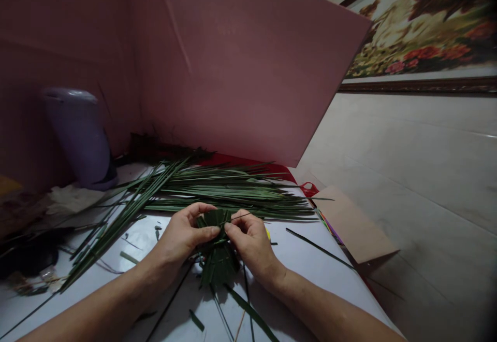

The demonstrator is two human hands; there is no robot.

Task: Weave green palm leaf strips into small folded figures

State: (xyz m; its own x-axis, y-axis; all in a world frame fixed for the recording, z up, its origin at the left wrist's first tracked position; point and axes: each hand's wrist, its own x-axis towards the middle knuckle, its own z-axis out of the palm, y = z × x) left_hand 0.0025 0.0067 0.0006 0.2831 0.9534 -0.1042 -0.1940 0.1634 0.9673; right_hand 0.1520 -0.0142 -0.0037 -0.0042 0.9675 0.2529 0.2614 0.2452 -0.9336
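Between my two hands is a small woven piece of green leaf strips (pixel 219 267), narrow at the middle and flared toward me. My left hand (pixel 190 230) grips its left side, with the thumb across the front and the fingers behind. At its upper right my right hand (pixel 248 241) pinches a thin leaf strip (pixel 238 218) between thumb and forefinger. Several loose strips (pixel 254 313) trail from the piece toward the near side of the table. The fingertips behind the woven piece are hidden.
Long green leaves (pixel 233 189) lie in a pile beyond my hands, on a white tabletop (pixel 310 290). One strip (pixel 320 248) lies to the right. A purple container (pixel 79 137) stands at the back left. Pink panels (pixel 240 62) rise behind; a cardboard sheet (pixel 353 223) is beside the right edge.
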